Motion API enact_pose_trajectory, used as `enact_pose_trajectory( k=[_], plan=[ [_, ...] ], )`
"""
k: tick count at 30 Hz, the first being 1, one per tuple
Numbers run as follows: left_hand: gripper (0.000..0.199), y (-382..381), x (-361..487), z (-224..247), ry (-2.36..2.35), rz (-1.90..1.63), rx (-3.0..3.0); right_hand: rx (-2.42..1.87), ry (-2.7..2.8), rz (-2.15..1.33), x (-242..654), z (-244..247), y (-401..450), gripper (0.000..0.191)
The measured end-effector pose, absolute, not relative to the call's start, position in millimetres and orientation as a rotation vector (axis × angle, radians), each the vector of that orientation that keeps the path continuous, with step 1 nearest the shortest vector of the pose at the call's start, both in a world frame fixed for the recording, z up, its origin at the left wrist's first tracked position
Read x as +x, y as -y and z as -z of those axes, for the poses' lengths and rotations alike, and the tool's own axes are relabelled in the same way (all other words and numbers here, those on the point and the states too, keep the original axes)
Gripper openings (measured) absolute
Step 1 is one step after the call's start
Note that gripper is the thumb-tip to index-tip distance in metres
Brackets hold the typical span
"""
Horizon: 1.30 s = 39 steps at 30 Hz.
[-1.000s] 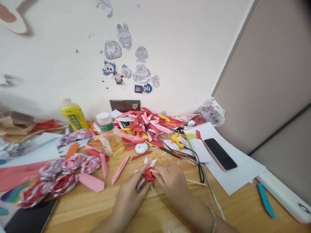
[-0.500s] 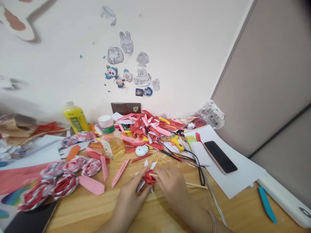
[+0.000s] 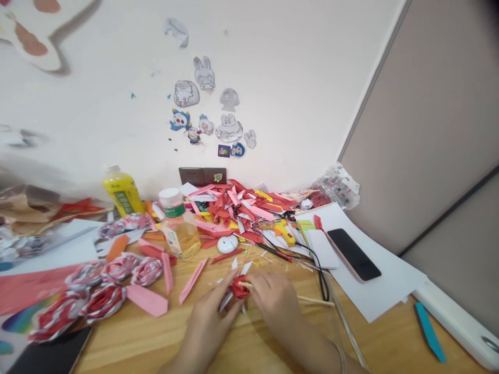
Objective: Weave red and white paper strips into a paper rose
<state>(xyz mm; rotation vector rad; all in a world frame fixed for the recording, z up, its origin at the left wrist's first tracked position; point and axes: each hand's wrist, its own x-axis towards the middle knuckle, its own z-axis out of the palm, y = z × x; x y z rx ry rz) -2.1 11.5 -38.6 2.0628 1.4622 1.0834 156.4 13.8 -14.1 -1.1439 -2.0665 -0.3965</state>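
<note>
Between my hands is a red folded-paper flower (image 3: 239, 287) with white paper strips sticking out round it. My left hand (image 3: 210, 314) grips it from the left, thumb below and fingers above. My right hand (image 3: 276, 298) is closed on a thin pale wooden stick (image 3: 245, 284), whose tip touches the middle of the red paper. The stick's other end (image 3: 315, 300) shows to the right of my right hand. Just left of my hands lies a folded pink paper strip (image 3: 194, 281).
Rolled red, pink and white paper flowers (image 3: 103, 299) lie at left beside a dark phone (image 3: 49, 350). Behind are a drink bottle (image 3: 181, 228), a white earphone case (image 3: 227, 243), a heap of paper strips (image 3: 237, 205) and a yellow glue gun (image 3: 285, 232). Another phone (image 3: 354, 254) lies right on white paper.
The view has tilted up very slightly. Both hands keep their hold, and the stick's tip stays at the middle of the red paper flower.
</note>
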Motion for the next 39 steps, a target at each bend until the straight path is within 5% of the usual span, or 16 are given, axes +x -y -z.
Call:
enact_pose_trajectory(
  k=[39],
  plan=[
    [0.048,-11.2,-3.9,40.3,-1.448,-1.122,2.102,-1.183,2.089,0.411,157.4,15.0,-14.6,0.021]
  ],
)
